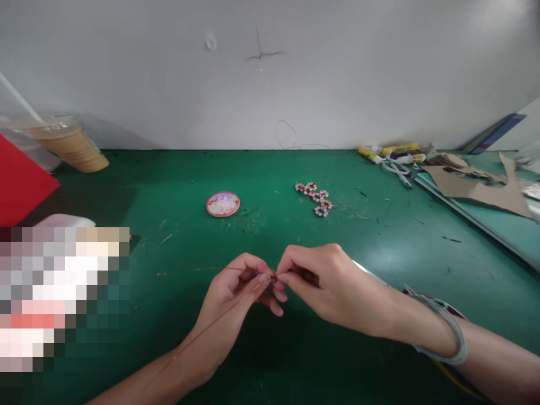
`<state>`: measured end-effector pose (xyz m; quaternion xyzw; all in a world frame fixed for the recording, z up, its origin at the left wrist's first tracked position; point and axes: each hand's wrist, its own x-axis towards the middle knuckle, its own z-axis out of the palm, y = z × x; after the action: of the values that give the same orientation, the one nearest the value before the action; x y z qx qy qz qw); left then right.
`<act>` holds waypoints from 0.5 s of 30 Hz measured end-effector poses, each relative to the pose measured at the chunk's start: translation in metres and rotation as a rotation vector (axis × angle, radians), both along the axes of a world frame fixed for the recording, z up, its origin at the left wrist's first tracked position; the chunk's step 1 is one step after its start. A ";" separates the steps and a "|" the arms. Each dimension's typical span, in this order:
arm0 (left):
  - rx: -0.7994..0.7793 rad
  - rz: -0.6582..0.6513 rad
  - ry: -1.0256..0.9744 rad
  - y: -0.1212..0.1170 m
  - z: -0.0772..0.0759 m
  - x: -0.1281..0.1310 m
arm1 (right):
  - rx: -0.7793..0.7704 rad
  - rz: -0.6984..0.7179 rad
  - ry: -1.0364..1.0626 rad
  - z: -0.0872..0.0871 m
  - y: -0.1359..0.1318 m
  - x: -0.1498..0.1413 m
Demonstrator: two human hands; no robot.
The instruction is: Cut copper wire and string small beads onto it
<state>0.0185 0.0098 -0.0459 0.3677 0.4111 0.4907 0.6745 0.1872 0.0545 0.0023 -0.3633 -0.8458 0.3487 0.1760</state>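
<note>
My left hand (234, 298) and my right hand (333, 281) meet above the green table, with thumbs and forefingers pinched close together. Between the fingertips is a small bit of thin reddish-brown thread or wire (274, 278); its exact form is too small to make out. One strand (198, 269) runs out leftward past my left hand, and another lies across that hand's thumb and wrist. Beyond the hands sits a shallow round dish (223, 204) with a red rim and tiny pale, pinkish beads in it. To its right lies a chain of beaded rings (320, 196) in pink and red.
Far left stands a tilted plastic cup (76, 143) of brown drink beside a red panel (23, 185). At right are yellow markers (399, 149), a white cable (396, 169) and torn cardboard (476, 185). A white wall (169, 73) closes off the back; the lower left is pixelated.
</note>
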 end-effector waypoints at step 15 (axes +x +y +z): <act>-0.079 0.026 -0.021 0.002 0.004 0.002 | 0.137 -0.031 -0.050 -0.007 0.000 -0.002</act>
<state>0.0210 0.0116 -0.0418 0.3303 0.4276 0.4866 0.6865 0.1857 0.0545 -0.0050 -0.3723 -0.8660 0.2781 0.1844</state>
